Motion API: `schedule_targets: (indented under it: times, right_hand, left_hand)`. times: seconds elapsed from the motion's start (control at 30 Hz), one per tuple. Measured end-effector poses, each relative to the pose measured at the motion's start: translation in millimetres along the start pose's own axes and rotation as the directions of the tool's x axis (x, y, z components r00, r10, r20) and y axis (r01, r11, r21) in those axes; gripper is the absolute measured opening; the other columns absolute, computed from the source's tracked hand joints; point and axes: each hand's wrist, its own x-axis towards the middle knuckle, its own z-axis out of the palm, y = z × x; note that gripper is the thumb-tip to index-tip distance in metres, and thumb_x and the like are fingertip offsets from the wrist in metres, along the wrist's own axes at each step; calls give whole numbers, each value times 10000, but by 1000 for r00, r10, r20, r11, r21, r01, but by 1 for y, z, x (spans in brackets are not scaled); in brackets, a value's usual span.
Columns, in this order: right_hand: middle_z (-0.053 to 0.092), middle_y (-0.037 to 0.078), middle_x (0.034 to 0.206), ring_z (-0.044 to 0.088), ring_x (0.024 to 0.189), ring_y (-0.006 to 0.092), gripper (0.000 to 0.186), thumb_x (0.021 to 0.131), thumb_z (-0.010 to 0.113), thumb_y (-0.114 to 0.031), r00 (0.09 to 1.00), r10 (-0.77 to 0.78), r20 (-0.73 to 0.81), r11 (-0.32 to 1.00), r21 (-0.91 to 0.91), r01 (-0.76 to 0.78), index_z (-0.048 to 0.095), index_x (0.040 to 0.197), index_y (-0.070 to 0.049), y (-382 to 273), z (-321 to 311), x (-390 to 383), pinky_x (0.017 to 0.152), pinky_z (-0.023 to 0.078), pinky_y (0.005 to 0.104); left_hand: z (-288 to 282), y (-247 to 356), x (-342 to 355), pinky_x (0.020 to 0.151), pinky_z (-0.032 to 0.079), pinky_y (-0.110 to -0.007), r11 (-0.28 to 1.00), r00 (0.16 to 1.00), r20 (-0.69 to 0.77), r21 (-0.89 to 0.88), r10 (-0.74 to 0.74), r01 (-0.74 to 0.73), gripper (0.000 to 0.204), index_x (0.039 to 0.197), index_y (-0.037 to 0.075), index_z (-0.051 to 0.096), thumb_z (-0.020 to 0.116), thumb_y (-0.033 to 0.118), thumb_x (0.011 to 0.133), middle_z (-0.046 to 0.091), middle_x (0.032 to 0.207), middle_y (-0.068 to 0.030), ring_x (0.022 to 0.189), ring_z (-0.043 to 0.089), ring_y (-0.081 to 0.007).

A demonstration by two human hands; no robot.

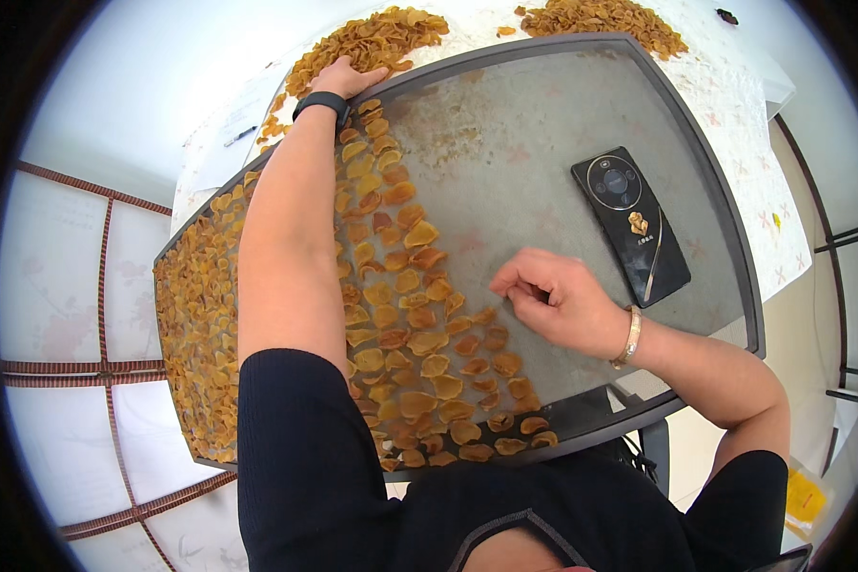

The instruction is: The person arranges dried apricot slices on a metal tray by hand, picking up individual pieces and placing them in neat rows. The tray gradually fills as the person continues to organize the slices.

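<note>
My left hand (350, 80), with a dark band on its wrist, reaches to the far edge of the mesh tray (534, 105). It rests against a heap of dried amber-brown slices (377, 38), thumb spread away from the fingers; its underside is hidden. Above the tray's middle, my right hand (564, 303) has its fingers curled and thumb and forefinger pinched; anything between them is too small to make out. Rows of amber slices (405, 281) lie just left of it on the mesh. More slices (195, 334) cover the tray's left part closely.
A black phone (660, 250) lies on the tray's right side, a slice on its back. Another heap of slices (608, 21) sits beyond the far rim on the patterned tablecloth (777, 224). A pen (241, 136) lies at the far left. A yellow package (805, 500) is low at the right.
</note>
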Motion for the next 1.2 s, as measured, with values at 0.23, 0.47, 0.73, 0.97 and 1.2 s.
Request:
schedule_targets:
  times: [0.23, 0.47, 0.73, 0.97, 1.2]
  right_hand:
    - [621, 55, 840, 581, 715, 112, 175, 841, 575, 45, 1000, 14, 26, 1000, -23, -14, 653, 981, -26, 1, -2, 0, 627, 469, 253]
    - [622, 59, 818, 592, 693, 130, 166, 832, 584, 38, 1000, -26, 4, 998, -64, 26, 652, 968, -28, 1, -2, 1, 613, 476, 264]
    - [626, 53, 826, 590, 708, 133, 176, 834, 582, 37, 1000, 17, 11, 999, -50, -17, 652, 979, -34, -1, -4, 1, 627, 480, 267]
    - [636, 56, 845, 593, 715, 139, 179, 833, 583, 38, 1000, -8, 11, 999, -31, 9, 653, 980, -35, 1, 0, 0, 637, 486, 272]
    - [631, 56, 840, 589, 710, 135, 182, 833, 581, 41, 1000, -29, 4, 998, -52, 29, 654, 982, -33, 1, -1, 0, 629, 480, 269]
  left_hand:
    - [-1, -6, 3, 926, 493, -442, 969, 967, -77, -18, 244, -246, 451, 1166, 69, 632, 665, 428, 895, 681, 1135, -188, 1087, 630, -348]
    - [-3, -11, 7, 621, 479, -344, 705, 978, -167, -709, -128, -29, 317, 1142, 41, 591, 627, 293, 954, 651, 922, -142, 790, 620, -212]
    - [-33, -5, 5, 443, 333, -226, -897, 893, 413, -441, -181, 22, 281, 1245, 31, 426, 426, 213, 1032, 531, 971, -130, 771, 579, -231]
    - [-45, -5, -9, 431, 360, -206, -922, 934, 350, -381, -78, 66, 262, 1154, 45, 482, 377, 250, 1030, 564, 942, -100, 809, 623, -226]
    - [-52, 1, -10, 426, 344, -205, -890, 968, 244, -452, -62, 57, 231, 914, 44, 532, 383, 191, 1011, 532, 806, -50, 681, 555, -163]
